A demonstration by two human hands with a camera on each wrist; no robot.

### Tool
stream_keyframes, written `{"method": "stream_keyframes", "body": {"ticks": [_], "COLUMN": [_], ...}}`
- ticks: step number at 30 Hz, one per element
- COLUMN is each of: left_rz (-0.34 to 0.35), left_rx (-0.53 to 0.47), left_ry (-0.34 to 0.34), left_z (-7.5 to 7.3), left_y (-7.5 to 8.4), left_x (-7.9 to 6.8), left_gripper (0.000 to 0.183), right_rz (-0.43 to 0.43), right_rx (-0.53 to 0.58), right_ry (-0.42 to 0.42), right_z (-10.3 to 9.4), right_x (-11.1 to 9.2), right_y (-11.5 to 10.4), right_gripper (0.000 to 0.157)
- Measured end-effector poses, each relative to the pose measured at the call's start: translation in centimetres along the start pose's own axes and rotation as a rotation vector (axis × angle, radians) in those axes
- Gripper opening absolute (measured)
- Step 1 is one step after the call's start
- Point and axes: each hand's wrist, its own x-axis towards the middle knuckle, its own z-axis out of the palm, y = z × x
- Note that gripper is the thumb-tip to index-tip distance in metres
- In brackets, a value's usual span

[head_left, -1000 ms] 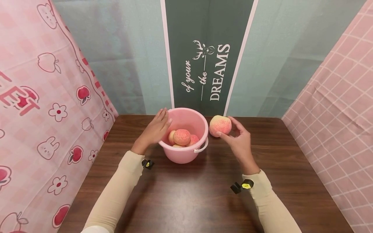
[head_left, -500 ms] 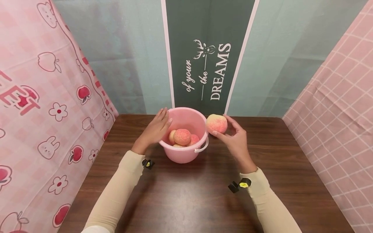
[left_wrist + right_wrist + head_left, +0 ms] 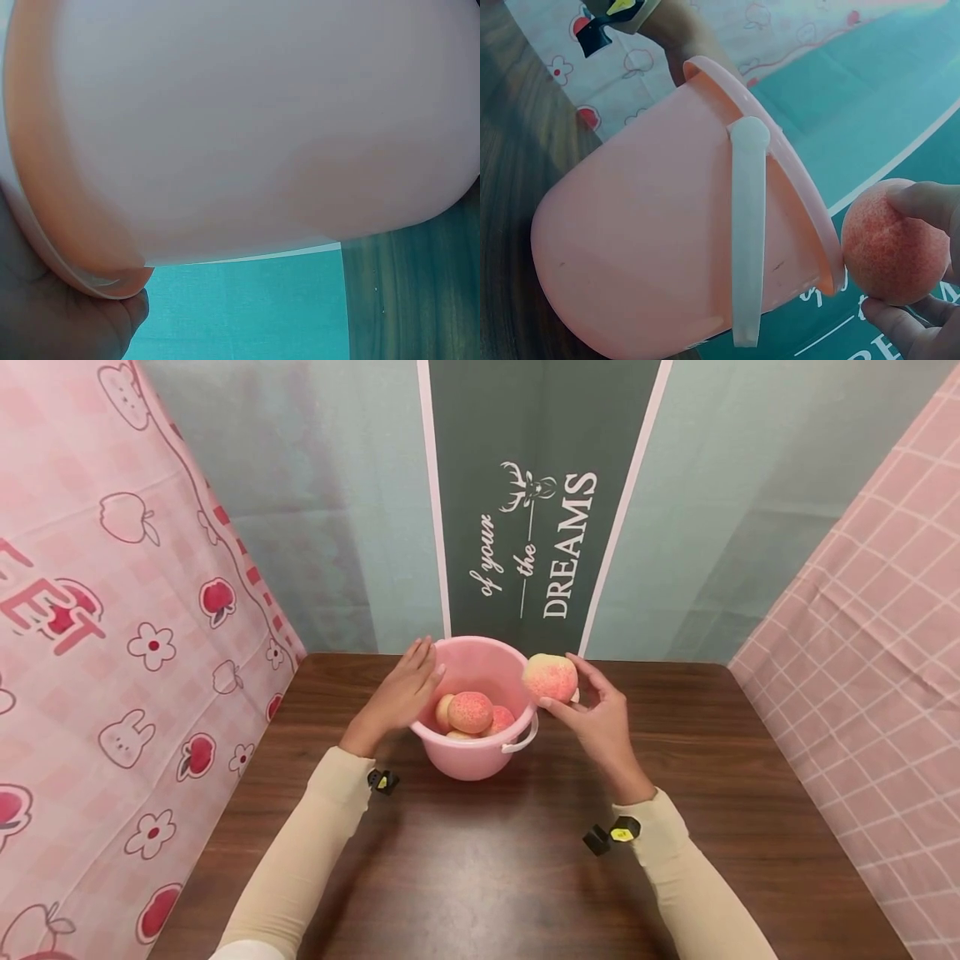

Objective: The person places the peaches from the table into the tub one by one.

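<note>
A pink bucket (image 3: 468,762) stands upright on the wooden table, with several peaches (image 3: 471,713) inside it. My left hand (image 3: 397,693) rests on the bucket's left rim, its fingers extended; the left wrist view shows the hand (image 3: 60,322) against the rim from below. My right hand (image 3: 603,722) holds another peach (image 3: 551,678), yellow and pink, between thumb and fingers beside the right rim. In the right wrist view this peach (image 3: 892,244) is close against the rim; whether they touch, I cannot tell.
The bucket's white handle (image 3: 521,742) hangs on its right side. The brown table (image 3: 480,860) ends at a teal and green curtain (image 3: 532,527) behind the bucket. Patterned pink cloths stand at the left (image 3: 142,693) and right (image 3: 862,635).
My right hand has moved left with the peach, from beside the bucket to its right rim. My left hand and the bucket have stayed in place.
</note>
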Motion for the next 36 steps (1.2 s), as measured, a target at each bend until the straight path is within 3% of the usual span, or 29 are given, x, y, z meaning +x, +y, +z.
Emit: {"method": "stream_keyframes", "body": {"ticks": [9,36], "left_rz": [-0.004,0.015], "left_rx": [-0.008,0.019], "left_ry": [0.006,0.000], "left_z": [0.0,0.0], "left_y": [0.0,-0.1], "left_x": [0.0,0.0], "left_gripper": [0.066,0.065], "right_rz": [-0.038,-0.038], "right_rx": [0.091,0.007], "right_ry": [-0.011,-0.057], "right_z": [0.8,1.7], "right_x": [0.4,1.8], "right_y": [0.4,-0.2], "right_gripper": [0.074,0.071]}}
